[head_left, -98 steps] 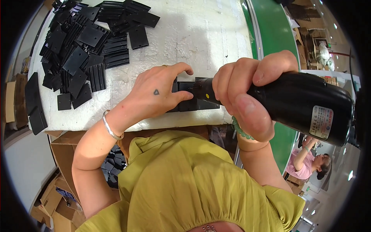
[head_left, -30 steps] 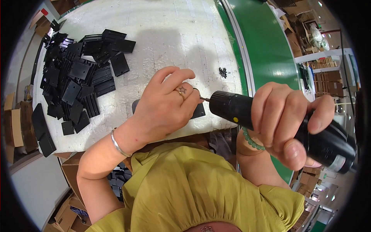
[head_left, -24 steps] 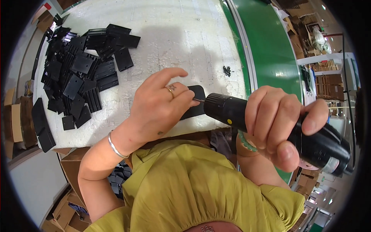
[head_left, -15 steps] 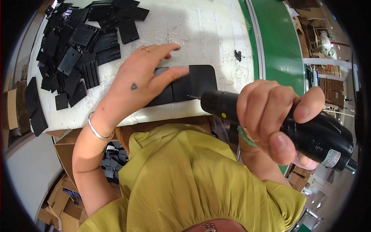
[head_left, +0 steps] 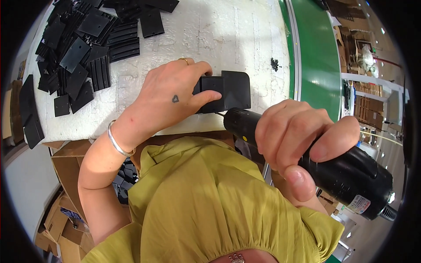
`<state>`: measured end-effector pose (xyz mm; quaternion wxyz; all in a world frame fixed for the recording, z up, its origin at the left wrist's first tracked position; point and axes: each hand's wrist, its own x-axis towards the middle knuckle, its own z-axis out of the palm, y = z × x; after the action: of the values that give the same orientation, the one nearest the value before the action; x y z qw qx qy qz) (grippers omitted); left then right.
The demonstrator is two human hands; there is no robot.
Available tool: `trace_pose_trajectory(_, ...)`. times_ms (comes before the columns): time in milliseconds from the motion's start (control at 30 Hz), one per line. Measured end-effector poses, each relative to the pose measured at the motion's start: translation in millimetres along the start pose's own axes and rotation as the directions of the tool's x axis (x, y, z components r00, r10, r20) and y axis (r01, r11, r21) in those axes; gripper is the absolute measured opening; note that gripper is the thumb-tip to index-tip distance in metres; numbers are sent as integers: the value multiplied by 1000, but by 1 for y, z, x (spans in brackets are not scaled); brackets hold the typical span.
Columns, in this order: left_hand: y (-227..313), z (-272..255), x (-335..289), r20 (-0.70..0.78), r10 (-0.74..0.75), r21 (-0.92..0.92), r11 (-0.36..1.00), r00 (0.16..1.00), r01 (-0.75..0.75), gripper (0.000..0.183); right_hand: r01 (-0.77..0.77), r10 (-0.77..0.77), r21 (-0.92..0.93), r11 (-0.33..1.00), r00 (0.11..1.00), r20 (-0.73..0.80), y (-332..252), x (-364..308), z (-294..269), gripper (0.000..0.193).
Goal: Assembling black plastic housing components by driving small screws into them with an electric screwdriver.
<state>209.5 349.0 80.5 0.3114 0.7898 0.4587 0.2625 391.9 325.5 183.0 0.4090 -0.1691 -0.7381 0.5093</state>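
Note:
My right hand (head_left: 302, 147) is wrapped round a black electric screwdriver (head_left: 245, 125), whose thin bit points left, close to the near edge of the black parts. Between thumb and fingers, my left hand (head_left: 175, 90) grips a small black rectangular plate (head_left: 215, 83), thumb lying across its face. That plate rests over a larger flat black panel (head_left: 239, 90) with a rounded far right corner. My left hand covers the left part of these pieces. Whether the bit touches anything, I cannot tell.
A heap of black plastic plates (head_left: 94, 22) fills the table's far left, with long black panels (head_left: 30, 111) at the left edge. A small pile of black screws (head_left: 275, 64) lies right on the white worktop (head_left: 206, 39). Beyond runs a green surface (head_left: 315, 61). Below the table, a cardboard box (head_left: 68, 162) holds dark pieces.
My left hand has moved right and closed on a small plate, now over the panel. My right hand and the screwdriver have shifted slightly left and nearer to me.

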Motion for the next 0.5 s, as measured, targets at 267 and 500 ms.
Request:
trace_pose_trajectory(267, -4, 4, 0, -54, 40, -47, 998, 998, -42, 32, -14, 21, 93, 996, 997, -79, 4, -6, -6, 35)
trace_pose_trajectory(500, -4, 1, 2, -24, 22, -40, 999, 999, -23, 31, -28, 29, 100, 995, 1000, -7, 8, 1, -11, 35)
